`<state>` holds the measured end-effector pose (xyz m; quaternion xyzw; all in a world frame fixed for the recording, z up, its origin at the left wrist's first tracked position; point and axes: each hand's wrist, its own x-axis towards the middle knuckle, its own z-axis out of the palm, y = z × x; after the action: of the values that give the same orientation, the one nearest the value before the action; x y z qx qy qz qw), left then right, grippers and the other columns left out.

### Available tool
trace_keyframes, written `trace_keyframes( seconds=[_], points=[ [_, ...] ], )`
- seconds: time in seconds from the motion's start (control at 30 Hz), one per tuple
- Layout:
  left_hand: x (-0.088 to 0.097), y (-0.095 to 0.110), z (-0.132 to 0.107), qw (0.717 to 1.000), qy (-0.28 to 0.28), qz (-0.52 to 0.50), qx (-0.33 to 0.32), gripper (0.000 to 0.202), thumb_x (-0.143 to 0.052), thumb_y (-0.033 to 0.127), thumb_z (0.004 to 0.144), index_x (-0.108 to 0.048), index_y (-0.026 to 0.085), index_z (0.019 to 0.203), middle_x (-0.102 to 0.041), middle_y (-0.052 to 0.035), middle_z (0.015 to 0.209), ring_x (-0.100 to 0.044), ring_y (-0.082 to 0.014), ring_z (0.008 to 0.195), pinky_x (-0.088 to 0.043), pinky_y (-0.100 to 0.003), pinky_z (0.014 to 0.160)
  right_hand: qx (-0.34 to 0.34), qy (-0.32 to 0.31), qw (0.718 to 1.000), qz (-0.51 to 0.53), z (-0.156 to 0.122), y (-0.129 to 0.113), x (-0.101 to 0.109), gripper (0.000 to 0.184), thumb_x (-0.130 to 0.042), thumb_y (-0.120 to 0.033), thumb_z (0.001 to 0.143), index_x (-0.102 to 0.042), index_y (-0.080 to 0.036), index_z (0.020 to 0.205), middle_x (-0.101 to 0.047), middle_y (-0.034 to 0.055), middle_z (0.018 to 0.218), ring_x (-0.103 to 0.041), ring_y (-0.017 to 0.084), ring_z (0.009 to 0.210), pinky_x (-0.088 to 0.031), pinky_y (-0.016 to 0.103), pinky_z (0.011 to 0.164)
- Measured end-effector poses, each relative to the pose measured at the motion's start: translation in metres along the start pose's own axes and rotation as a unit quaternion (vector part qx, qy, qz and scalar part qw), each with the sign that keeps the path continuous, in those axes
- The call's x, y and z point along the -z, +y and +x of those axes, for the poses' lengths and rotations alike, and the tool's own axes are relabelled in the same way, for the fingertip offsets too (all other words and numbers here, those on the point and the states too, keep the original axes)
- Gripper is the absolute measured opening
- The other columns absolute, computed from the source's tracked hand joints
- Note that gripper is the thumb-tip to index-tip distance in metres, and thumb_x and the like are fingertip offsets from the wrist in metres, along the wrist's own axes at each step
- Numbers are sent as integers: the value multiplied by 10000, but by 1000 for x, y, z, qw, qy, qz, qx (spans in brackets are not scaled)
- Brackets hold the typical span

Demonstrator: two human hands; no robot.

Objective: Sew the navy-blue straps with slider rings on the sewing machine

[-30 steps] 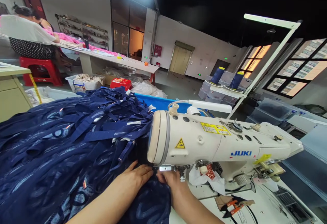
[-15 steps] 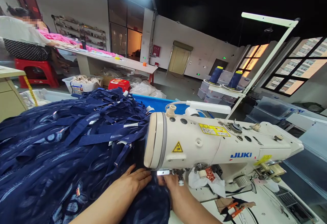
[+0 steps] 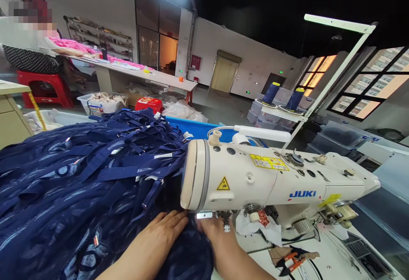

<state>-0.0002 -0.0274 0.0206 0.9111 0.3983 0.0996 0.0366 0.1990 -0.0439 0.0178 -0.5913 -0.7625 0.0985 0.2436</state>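
My left hand lies flat on dark navy sheer fabric, its fingers stretched toward the needle area of a white JUKI sewing machine. On the other side of the needle area, my right hand rests against the same fabric. Its fingertips are hidden under the machine head, so their grip does not show. A large heap of navy lace garments with straps spreads left of the machine and runs up to my left hand. The needle itself is out of sight behind the head.
Orange-handled thread snips lie on the machine table at right. Two navy thread cones stand on a rack behind. A blue bin is beyond the heap. A person on a red stool sits at a long table.
My left hand has shifted slightly, its thumb now closer to the fingers. My right hand stays beside the needle area. The person at the far table has moved their head and arm a little.
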Motion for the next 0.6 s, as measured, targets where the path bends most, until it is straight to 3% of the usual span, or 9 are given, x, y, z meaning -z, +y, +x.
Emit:
trace_keyframes(
  seconds=[0.1,0.2,0.3,0.47,0.6],
  points=[
    [14,5,-6,1000,3,7,-5,502,-296,117,906,-541,258,1321,-620,-35,1292,-537,-187,1221,-421,-309,1009,2,-28,999,-46,8,4,-11,335,-481,-153,879,-699,-333,1059,-731,25,972,-668,241,926,-524,350,805],
    [19,9,-8,1000,8,8,-1,504,-282,117,910,-540,246,1323,-620,-41,1292,-542,-200,1217,-422,-327,1013,1,-60,995,-76,13,11,-20,256,-543,-192,857,-720,-333,976,-739,14,898,-676,241,887,-527,374,841],
    [16,11,-5,1000,-5,11,13,524,-285,94,886,-542,226,1323,-608,-60,1305,-536,-222,1225,-420,-362,1019,2,-42,996,-81,12,15,-21,264,-542,-187,856,-724,-332,981,-738,22,932,-673,240,912,-517,379,872],
    [16,9,5,996,-79,19,25,574,-341,58,818,-534,226,1331,-614,-82,1295,-537,-228,1225,-425,-380,1012,-1,-30,998,-57,8,8,-17,301,-572,-192,848,-700,-367,1057,-730,-6,968,-666,234,950,-534,346,836],
    [14,9,7,998,-62,20,12,605,-338,36,794,-530,225,1335,-626,-89,1277,-534,-236,1228,-446,-391,984,15,22,995,-94,-1,-3,-13,322,-474,-157,922,-695,-320,1091,-720,62,959,-672,235,897,-536,332,803]
  ],
)
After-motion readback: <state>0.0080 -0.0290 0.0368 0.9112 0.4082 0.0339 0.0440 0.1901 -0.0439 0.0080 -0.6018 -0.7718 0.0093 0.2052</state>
